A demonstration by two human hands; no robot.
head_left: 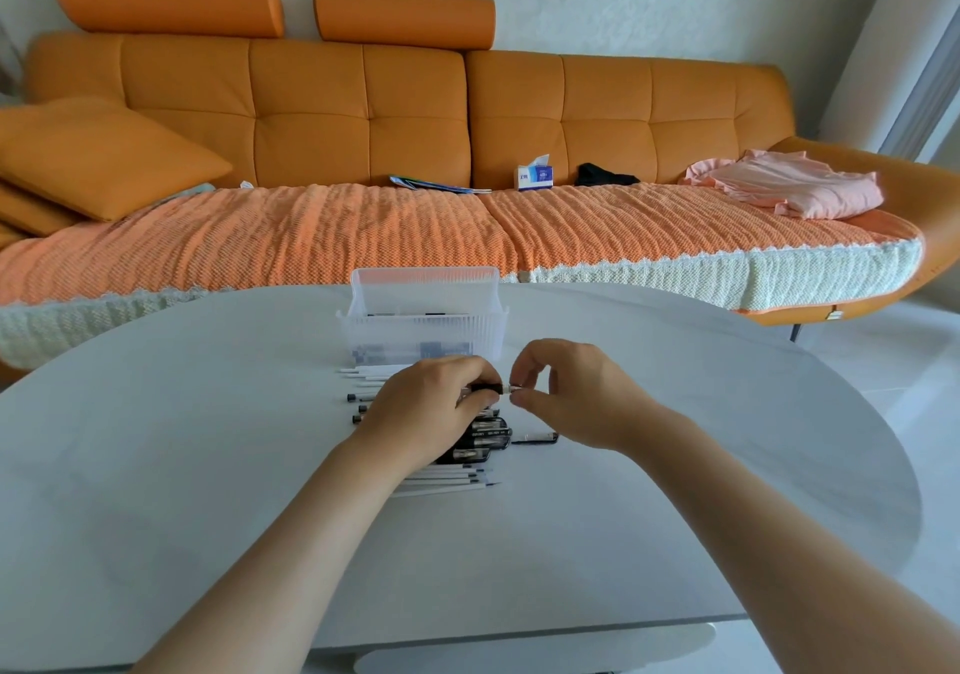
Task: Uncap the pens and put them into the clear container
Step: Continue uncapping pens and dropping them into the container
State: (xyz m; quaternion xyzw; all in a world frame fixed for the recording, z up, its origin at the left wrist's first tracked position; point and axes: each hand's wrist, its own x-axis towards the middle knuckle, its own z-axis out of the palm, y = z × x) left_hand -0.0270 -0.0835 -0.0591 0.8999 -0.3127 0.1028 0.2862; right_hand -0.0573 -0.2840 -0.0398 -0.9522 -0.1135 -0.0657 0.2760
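- A pen is gripped by the left hand; its end is pinched by the right hand.
- Few pens are seen inside the clear container, at the table's far edge.
- The pile beside it is judged mostly undone.

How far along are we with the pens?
Done: some pens sit in the container, one loose cap lies on the table. In hand: left hand grips a pen, right hand pinches its end. Left: a pile of pens beneath the hands.
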